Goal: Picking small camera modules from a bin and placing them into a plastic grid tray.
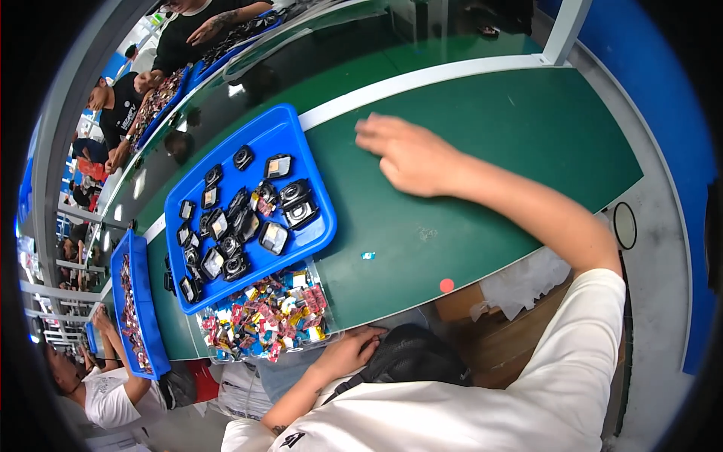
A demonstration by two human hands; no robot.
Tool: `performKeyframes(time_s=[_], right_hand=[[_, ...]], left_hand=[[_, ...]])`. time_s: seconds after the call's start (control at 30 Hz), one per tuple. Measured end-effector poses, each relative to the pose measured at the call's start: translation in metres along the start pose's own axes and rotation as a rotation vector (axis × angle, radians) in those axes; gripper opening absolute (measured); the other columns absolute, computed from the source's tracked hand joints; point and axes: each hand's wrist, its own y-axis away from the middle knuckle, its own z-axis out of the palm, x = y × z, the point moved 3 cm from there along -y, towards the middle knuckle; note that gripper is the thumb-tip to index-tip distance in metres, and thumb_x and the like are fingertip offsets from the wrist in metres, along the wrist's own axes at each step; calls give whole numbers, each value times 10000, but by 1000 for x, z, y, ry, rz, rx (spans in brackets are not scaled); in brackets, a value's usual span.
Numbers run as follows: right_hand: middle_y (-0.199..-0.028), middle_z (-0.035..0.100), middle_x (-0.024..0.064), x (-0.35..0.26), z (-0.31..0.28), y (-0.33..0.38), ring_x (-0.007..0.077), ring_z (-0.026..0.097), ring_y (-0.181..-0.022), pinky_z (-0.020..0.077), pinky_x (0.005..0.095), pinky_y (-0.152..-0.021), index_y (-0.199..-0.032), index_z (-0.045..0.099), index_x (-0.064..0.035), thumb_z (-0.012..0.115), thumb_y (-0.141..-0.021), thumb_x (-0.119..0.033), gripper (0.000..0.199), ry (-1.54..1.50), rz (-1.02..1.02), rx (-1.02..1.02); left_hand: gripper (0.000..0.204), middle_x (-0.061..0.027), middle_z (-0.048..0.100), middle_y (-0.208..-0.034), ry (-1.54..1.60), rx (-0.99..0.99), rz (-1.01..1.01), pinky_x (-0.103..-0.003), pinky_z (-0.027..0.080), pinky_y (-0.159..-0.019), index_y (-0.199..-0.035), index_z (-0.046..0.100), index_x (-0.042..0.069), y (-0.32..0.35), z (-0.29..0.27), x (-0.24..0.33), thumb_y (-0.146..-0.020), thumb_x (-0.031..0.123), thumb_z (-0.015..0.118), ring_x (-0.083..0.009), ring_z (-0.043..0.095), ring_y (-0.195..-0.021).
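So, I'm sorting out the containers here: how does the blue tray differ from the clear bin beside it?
The blue tray is opaque, wide and shallow; the clear bin is see-through and smaller. The blue tray holds dark, mostly black small parts, spread out with gaps; the clear bin is packed with colourful small packets. The blue tray lies farther up the green table; the clear bin sits at its near edge. Neither hand touches either.

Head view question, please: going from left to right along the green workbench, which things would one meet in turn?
Narrow blue tray of small parts → large blue tray of black components → tiny blue scrap → right hand flat on the green workbench.
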Motion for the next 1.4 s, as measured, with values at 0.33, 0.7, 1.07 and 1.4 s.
performKeyframes(time_s=[0.33, 0.7, 1.07, 1.4], right_hand=[[-1210, 525, 156, -52, 13, -15, 302, 441, -1177, 350, 405, -1013, -1095, 574, 20, 478, -749, -58, 367, -120, -255, -167], [-1046, 598, 184, 10, -11, -8, 266, 595, -1013, 481, 366, -924, -1019, 563, 76, 403, -935, -147, 288, -1111, 833, 372], [-797, 559, 129, -47, 20, -28, 238, 639, -728, 562, 321, -659, -828, 466, 12, 373, -939, -200, 257, -1109, 737, -81], [-784, 544, 80, -160, -23, 83, 191, 639, -790, 549, 276, -683, -837, 468, 8, 371, -987, -199, 273, -1211, 641, -256]], left_hand=[[211, -129, 628, -962, 103, -18, 185, -381, 487, -766, -1040, 614, 43, -4, -8, 13, -861, 130, 544, -310, 601, -898], [258, -125, 626, -981, 1219, -69, -235, -283, 492, -854, -1089, 568, -58, -55, -9, 46, -936, 141, 504, -171, 602, -909], [377, -174, 546, -1146, 1966, -178, -188, -379, 469, -959, -1184, 468, -56, -75, -3, 44, -972, 254, 430, -267, 564, -1042], [469, -196, 459, -1278, 2320, -291, -33, -409, 356, -1075, -1249, 386, -70, -54, -17, 80, -992, 308, 285, -308, 456, -1213]])
